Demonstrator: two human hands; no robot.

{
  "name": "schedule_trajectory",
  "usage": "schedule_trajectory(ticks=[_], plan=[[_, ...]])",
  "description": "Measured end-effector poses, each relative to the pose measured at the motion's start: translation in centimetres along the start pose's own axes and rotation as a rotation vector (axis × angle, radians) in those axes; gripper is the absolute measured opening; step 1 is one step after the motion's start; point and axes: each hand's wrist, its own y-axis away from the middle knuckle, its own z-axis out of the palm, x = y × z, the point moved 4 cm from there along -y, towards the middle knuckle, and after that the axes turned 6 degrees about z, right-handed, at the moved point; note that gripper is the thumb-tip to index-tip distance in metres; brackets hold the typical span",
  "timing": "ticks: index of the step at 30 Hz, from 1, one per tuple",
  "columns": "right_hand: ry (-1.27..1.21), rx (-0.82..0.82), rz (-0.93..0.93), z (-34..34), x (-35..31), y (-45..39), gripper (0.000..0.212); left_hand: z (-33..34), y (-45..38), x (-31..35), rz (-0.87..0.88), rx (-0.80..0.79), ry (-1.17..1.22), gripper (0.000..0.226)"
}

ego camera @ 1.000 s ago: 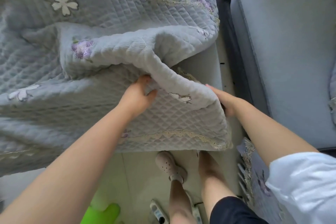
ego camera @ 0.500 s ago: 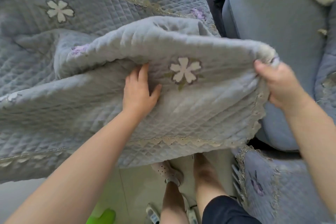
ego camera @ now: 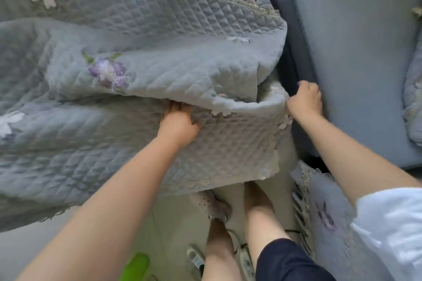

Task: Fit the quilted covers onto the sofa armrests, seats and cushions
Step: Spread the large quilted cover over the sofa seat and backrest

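A grey-blue quilted cover with lace trim and stitched white and purple flowers (ego camera: 146, 36) fills the upper left and centre of the frame, draped over a sofa section with one layer folded back on itself across the middle. The left hand (ego camera: 179, 122), at centre, reaches under that fold; its fingers (ego camera: 175, 107) are tucked beneath the doubled edge, so how tightly its grip closes cannot be told. The right hand (ego camera: 304, 100), right of centre, is curled into a fist at the cover's corner, in the dark gap beside the bare grey-blue upholstered sofa seat (ego camera: 356, 52) at upper right; its grip looks closed on the corner edge, though the contact is partly hidden.

The step in hand appears to be spreading and seating this cover on its section. The next move likely calls for drawing the fold flat and pushing the corner down into the gap. Another quilted piece (ego camera: 326, 214) hangs at lower right, above the pale tiled floor (ego camera: 173, 223).
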Motion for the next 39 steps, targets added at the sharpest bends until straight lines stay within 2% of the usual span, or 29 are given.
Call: schedule_trajectory(ticks=[2, 6, 8, 11, 17, 22, 25, 27, 31, 33, 35, 38, 39], plan=[[-0.108, 0.021, -0.106, -0.4, -1.7, 1.9, 0.042, -0.1, 0.4, -0.6, -0.034, -0.055, 0.012, 0.058], [-0.236, 0.043, -0.396, -1.7, -5.7, 6.3, 0.042, -3.1, 1.9, -3.0, -0.128, 0.046, -0.001, 0.040], [-0.229, 0.052, -0.536, -2.6, -8.2, 8.2, 0.048, -4.9, 2.9, -4.6, -0.164, 0.121, 0.026, 0.036], [-0.114, 0.023, -0.708, -2.4, -13.4, 10.6, 0.035, -8.0, 5.0, -8.4, -0.208, 0.211, 0.033, 0.034], [0.194, -0.104, -0.910, 0.7, -23.1, 14.5, 0.030, -13.3, 9.4, -17.5, -0.318, 0.274, 0.009, 0.037], [0.383, -0.121, -0.998, 3.1, -30.8, 17.8, 0.031, -17.3, 11.8, -26.9, -0.417, 0.477, 0.108, 0.036], [0.408, -0.116, -1.036, 5.1, -36.6, 20.2, 0.030, -20.0, 12.6, -32.9, -0.479, 0.615, 0.147, 0.038], [0.433, -0.107, -1.066, 6.8, -40.9, 22.1, 0.033, -21.3, 12.8, -36.9, -0.505, 0.642, 0.154, 0.039], [0.458, -0.068, -1.138, 10.3, -49.8, 25.7, 0.038, -22.0, 11.1, -44.2, -0.502, 0.456, 0.213, 0.060], [0.459, -0.060, -1.161, 11.6, -53.8, 27.2, 0.038, -21.5, 10.0, -46.8, -0.456, 0.333, 0.351, 0.067], [0.447, -0.048, -1.160, 12.9, -57.7, 28.1, 0.039, -21.1, 9.0, -48.7, -0.396, 0.236, 0.531, 0.063], [0.389, 0.081, -1.169, 13.7, -63.2, 28.8, 0.043, -20.7, 7.4, -51.0, -0.327, 0.167, 0.638, 0.055], [0.448, 0.118, -1.152, 13.8, -64.5, 28.5, 0.049, -20.4, 6.9, -51.4, -0.305, 0.152, 0.664, 0.053]])
